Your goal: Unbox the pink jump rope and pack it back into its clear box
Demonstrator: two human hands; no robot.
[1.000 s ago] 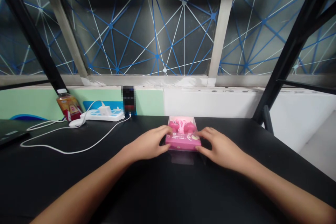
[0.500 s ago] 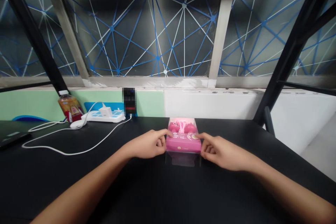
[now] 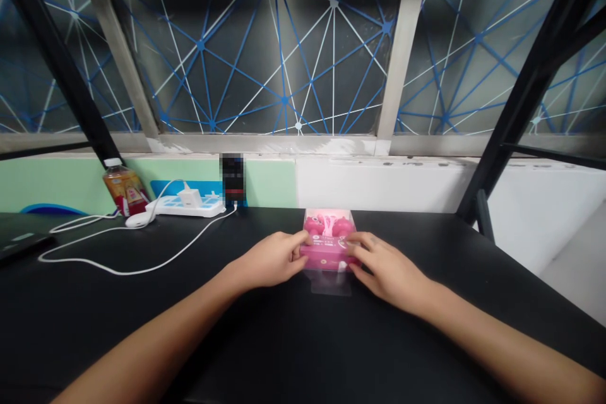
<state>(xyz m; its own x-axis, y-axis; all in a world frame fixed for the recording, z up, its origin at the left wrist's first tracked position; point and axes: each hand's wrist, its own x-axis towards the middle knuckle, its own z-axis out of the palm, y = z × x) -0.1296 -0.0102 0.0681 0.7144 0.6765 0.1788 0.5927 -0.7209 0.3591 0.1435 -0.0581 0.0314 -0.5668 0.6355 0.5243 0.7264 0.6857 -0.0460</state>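
A pink box (image 3: 326, 259) with a clear plastic part lies on the black desk. Through the clear part at its far end show rounded dark-pink items (image 3: 341, 226) and a pale pink looped cord (image 3: 327, 225); their exact kind I cannot make out. My left hand (image 3: 274, 259) has its thumb and index finger closed on the box's left side. With bent fingers over the right part of the top and the thumb at the near right corner, my right hand (image 3: 386, 268) grips the box too. A clear plastic flap (image 3: 331, 283) sticks out toward me.
To the left are a white power strip (image 3: 165, 206) with a charger (image 3: 190, 197), a white cable (image 3: 125, 273), a drink bottle (image 3: 125, 188) and a dark flat device (image 3: 23, 246). A pixelated upright device (image 3: 232, 180) stands near the wall. Black frame legs (image 3: 511, 101) flank the desk.
My right hand has shifted left, from the box's right edge onto its top and front corner. The left fingers have closed more on the left side. The view has tilted slightly.
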